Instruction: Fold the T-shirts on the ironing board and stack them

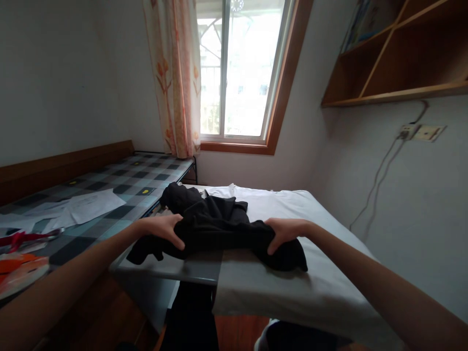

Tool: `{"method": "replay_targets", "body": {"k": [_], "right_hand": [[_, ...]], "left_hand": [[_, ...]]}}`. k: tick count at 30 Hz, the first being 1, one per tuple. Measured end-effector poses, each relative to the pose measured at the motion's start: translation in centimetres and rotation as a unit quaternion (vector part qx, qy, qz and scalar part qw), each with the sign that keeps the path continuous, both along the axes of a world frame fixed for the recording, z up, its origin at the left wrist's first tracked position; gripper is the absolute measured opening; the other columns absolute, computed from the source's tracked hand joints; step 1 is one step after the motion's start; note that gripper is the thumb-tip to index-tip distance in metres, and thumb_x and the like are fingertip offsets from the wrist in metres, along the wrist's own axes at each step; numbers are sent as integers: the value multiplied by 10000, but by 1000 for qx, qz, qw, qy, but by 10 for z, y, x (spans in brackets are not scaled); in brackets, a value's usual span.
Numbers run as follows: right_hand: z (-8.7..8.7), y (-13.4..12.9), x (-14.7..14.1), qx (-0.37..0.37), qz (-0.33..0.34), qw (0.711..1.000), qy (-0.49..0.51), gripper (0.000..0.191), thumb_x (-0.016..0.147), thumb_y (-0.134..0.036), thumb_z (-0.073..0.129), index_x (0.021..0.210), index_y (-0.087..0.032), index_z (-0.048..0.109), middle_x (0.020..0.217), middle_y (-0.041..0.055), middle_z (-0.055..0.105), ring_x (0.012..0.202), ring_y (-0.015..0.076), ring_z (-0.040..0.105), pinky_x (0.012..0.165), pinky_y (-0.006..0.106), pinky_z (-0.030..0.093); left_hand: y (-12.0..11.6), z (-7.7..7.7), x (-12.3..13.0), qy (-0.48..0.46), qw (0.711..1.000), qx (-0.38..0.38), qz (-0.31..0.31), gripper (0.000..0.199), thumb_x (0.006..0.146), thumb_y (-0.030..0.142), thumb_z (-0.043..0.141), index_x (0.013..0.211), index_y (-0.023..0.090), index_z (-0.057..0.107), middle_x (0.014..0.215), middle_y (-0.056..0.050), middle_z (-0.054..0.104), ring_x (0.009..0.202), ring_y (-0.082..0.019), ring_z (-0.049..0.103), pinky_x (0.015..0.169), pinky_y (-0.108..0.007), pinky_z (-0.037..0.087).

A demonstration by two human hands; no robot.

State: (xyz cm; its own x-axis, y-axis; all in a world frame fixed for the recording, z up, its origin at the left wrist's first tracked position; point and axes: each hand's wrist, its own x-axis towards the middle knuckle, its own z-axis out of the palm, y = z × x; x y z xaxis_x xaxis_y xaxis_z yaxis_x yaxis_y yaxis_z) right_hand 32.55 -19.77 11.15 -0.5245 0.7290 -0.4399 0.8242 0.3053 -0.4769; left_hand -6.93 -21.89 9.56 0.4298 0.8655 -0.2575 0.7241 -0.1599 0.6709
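Note:
A black garment (219,234) lies bunched on the near part of a table covered by a white cloth (285,200). My left hand (166,230) grips its left side, thumb on top and the other fingers hidden in the fabric. On the right, my right hand (285,231) holds the garment the same way, its fingertips out of sight behind the cloth. Between the hands the fabric is drawn into a thick horizontal fold. Loose ends hang out past each hand, and a crumpled heap rises behind. The garment's exact kind cannot be made out.
To the left stands a bed with a checked mattress (109,178), bearing white papers (86,207) and an orange-and-white item (24,270). A window (244,73) with a floral curtain (179,78) is ahead. A wooden shelf (413,63) and a cabled socket (407,131) are on the right wall.

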Motion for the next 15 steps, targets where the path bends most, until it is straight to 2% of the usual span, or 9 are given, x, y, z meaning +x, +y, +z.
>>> {"method": "replay_targets", "body": {"k": [1,2,4,6,7,9,11,13,15], "right_hand": [[-7,-2,-2,22,8,998,-64,518,423,-389,873,866,-174,712,783,16,694,764,248,646,637,297,487],[-14,-3,-4,43,12,993,-111,458,417,-338,868,815,-170,715,735,18,681,733,249,643,615,297,475],[-25,-1,-8,98,-4,985,-141,300,478,-253,820,745,-168,713,692,31,669,708,243,640,610,297,463],[-31,4,-7,149,-35,985,-83,178,584,-236,745,745,-170,708,719,46,682,728,230,636,654,301,470],[-31,6,-5,160,-45,986,-26,163,637,-254,709,777,-171,706,761,48,694,754,224,633,688,307,478],[-30,10,0,137,-58,982,120,227,718,-315,652,889,-172,697,882,42,705,826,217,625,755,323,495],[-27,9,6,78,-77,963,245,327,755,-379,630,1002,-169,673,989,41,695,882,213,620,785,334,509],[-23,4,10,19,-103,948,300,400,764,-428,636,1066,-166,656,1031,51,688,889,207,626,774,324,519],[-19,-4,12,-38,-108,952,284,451,751,-464,659,1093,-170,654,1037,56,694,880,205,639,755,307,525]], "left_hand": [[-1,-5,2,61,997,40,-34,338,468,316,815,734,181,655,728,-16,652,729,-236,634,644,-297,488],[-1,-10,4,112,989,93,-39,269,485,276,799,671,178,632,686,-19,632,700,-230,622,637,-298,471],[5,-19,10,163,965,203,-7,128,569,198,706,611,173,588,678,-34,615,666,-206,598,632,-293,442],[13,-21,15,150,951,267,34,44,616,125,598,619,165,578,739,-47,625,681,-180,586,645,-276,429],[17,-19,16,131,951,274,54,55,623,107,563,615,160,572,742,-47,622,684,-169,578,644,-266,424],[23,-13,15,76,962,249,87,67,639,113,532,593,157,552,691,-31,598,671,-158,559,627,-252,422],[23,-4,11,10,977,192,98,55,663,163,532,624,160,570,654,-11,586,661,-160,550,609,-247,431],[17,5,4,-35,987,128,87,119,684,242,563,748,168,631,720,-5,624,696,-172,569,617,-250,454],[10,10,-5,-18,996,60,57,254,652,323,646,863,184,665,800,-6,659,740,-189,595,631,-252,472]]}}
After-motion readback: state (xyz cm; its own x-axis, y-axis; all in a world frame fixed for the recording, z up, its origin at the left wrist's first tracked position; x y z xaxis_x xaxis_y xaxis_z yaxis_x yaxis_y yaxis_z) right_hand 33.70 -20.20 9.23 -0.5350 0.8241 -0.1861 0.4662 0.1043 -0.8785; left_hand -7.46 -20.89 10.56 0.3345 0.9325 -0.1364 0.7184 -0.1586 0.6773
